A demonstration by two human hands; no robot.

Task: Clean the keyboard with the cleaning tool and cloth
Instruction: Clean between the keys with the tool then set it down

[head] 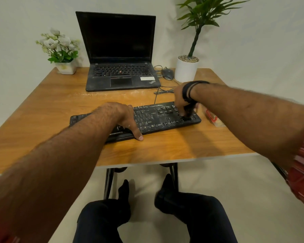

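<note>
Legs: the person's dark-trousered legs (165, 216) fill the near foreground under the table edge.
Table: wooden table (42, 111) carrying everything else.
Laptop: black laptop (119, 50) open at the back, screen dark, a "ThinkPad" mark on its right palm rest.
Keyboard: black keyboard (153, 118) at mid-table, near the front edge; long axis runs left to right, right end tipped slightly away; "ZEBRONICS" printed on its front lip; keys dusted white.
Left hand: left hand (119, 116) palm down on the middle keys, fingers straight and close together, thumb reaching the front edge.
Right hand: right hand (182, 100) bent down at the wrist over the keyboard's right end, fingertips curled and bunched on something dark; what they pinch I cannot tell.
Packet: blurred red-and-clear packet (213, 118) just beside the keyboard's right end.
</note>
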